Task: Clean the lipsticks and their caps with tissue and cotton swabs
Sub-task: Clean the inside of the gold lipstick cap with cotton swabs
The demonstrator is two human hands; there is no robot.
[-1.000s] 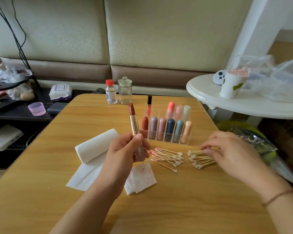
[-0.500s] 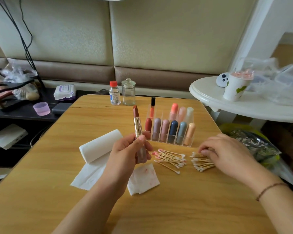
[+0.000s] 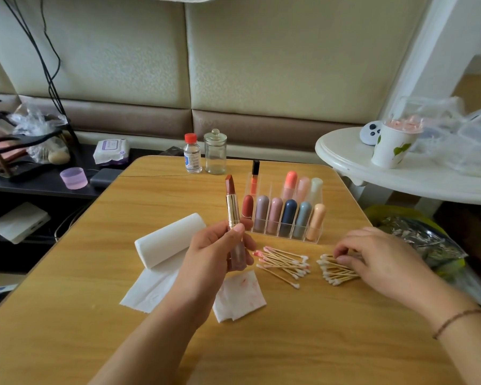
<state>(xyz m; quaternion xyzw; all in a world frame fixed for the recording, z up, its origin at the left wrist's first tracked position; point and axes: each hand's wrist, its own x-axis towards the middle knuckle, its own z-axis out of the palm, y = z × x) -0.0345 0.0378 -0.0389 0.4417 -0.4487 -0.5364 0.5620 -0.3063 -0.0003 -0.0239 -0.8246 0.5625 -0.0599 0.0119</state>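
Head view: left hand grips uncapped lipstick upright, fingers & thumb curled round its base, brown-red bullet sticking out at 12 o'clock above the fist. Right hand lies on clean cotton swabs, fingertips curled onto the pile; can't tell if one is pinched. Used swabs lie betw. both hands. Stained tissue at 6 o'clock of left hand, tissue roll at 9. Organizer w/ capped lipsticks at 1 o'clock, on table.
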